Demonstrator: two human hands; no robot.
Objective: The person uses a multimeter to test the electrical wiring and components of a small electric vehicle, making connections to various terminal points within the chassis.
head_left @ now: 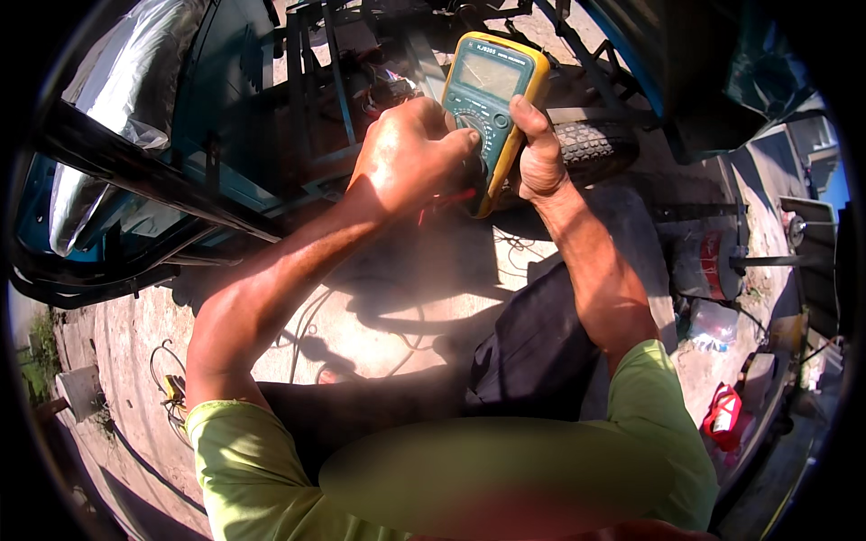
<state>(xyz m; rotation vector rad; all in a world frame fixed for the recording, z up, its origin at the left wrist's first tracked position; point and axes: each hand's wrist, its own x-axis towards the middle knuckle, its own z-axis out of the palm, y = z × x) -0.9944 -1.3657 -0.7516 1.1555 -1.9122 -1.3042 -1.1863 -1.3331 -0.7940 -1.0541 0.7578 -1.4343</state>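
Note:
A digital multimeter (492,74) with a green face and a yellow casing is held up in front of me, its screen facing me. My right hand (541,160) grips it along the right edge, thumb on the front near the screen's lower corner. On the other side, my left hand (408,151) is closed with thumb and finger at the meter's round dial (472,126); the fingertips partly cover it. A red test lead (454,196) shows below the left hand. The lower left of the meter is hidden by that hand.
A teal vehicle frame (343,77) with dark bars stands close ahead and left, beside a plastic-wrapped seat (135,72). Behind the meter lies a treaded tyre (595,149). Loose cables (302,329) run over the concrete. A clear plastic container (713,325) and a red object (724,417) lie right.

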